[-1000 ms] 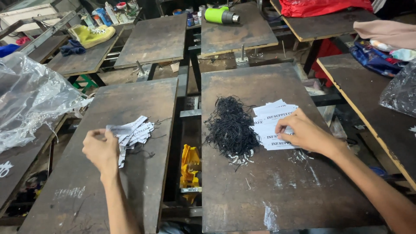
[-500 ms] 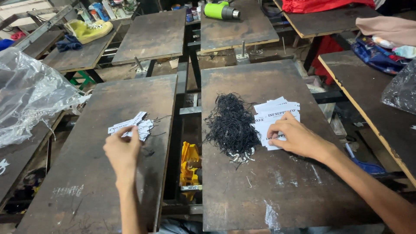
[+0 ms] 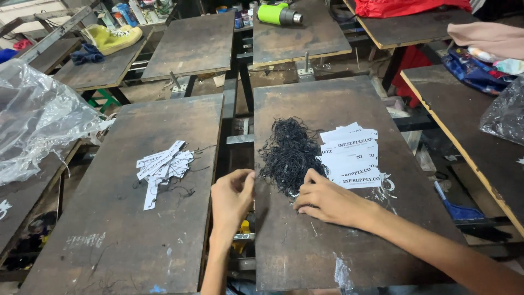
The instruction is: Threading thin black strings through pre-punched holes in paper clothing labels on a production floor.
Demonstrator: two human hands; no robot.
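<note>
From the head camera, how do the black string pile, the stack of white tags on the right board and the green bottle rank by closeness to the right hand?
1. Black string pile: touching the right hand, just above it.
2. White tags: up and right.
3. Green bottle: far board, top.

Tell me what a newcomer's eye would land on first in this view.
First the tangled heap of black strings on the right-hand dark board, with a fanned stack of white paper tags touching its right side. Both hands meet at the heap's lower edge: the right hand on the board, the left hand at the gap between boards. A smaller pile of strung tags lies on the left board.
</note>
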